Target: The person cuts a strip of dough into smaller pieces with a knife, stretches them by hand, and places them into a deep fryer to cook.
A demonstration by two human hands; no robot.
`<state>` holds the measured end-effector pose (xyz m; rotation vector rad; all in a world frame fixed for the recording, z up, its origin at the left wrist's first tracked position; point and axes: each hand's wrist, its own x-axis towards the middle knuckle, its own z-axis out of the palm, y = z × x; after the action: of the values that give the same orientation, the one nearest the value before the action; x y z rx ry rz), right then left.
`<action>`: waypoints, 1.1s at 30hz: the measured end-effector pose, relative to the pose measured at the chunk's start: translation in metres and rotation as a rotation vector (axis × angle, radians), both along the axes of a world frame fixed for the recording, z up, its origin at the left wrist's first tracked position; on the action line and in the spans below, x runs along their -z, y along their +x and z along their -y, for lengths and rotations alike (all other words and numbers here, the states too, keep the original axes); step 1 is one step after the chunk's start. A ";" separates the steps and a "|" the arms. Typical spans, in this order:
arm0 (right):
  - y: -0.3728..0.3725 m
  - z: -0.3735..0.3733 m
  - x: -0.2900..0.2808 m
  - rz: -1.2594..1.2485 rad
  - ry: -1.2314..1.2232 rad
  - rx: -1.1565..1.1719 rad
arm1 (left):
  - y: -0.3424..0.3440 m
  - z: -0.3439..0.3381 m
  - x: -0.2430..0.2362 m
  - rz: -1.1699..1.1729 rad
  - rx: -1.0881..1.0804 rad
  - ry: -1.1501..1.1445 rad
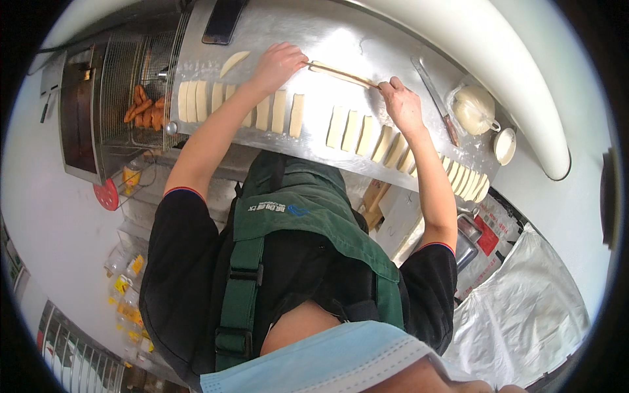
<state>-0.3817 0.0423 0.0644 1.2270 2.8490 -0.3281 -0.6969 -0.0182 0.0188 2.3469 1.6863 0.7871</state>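
A thin brown stick (pixel 341 73) is stretched between my hands, lying lengthwise along a pale dough strip (pixel 327 69) on the metal worktop (pixel 308 157). My left hand (pixel 280 67) pinches the stick's left end. At its right end, the fingers of my right hand (pixel 401 105) are closed on it. Nearer me, cut dough strips stand in a row along the front edge: one group (pixel 296 116) below my left arm, partly hidden by it, and another (pixel 365 135) to the right, running behind my right forearm. A curved dough scrap (pixel 234 63) lies beyond my left forearm.
A long knife with a wooden handle (pixel 451 130) rests right of my right hand. Past it are a plastic bag of dough (pixel 474 110) and a small white bowl (pixel 504 145). A dark phone (pixel 224 21) lies at the far left. Fried dough sticks (pixel 145 110) sit in a wire rack.
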 end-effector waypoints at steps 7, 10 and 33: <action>0.002 -0.002 0.004 -0.016 0.009 -0.024 | 0.004 -0.005 0.012 -0.070 0.039 -0.111; 0.011 -0.005 0.013 -0.014 0.004 -0.004 | 0.006 -0.008 0.020 -0.066 0.014 -0.130; 0.017 -0.003 0.025 -0.190 -0.138 0.142 | 0.009 -0.007 -0.028 -0.002 -0.068 -0.065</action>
<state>-0.3646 0.0451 0.0397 1.4449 2.8366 -0.6682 -0.6877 -0.0116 0.0472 2.2586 1.7735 0.7299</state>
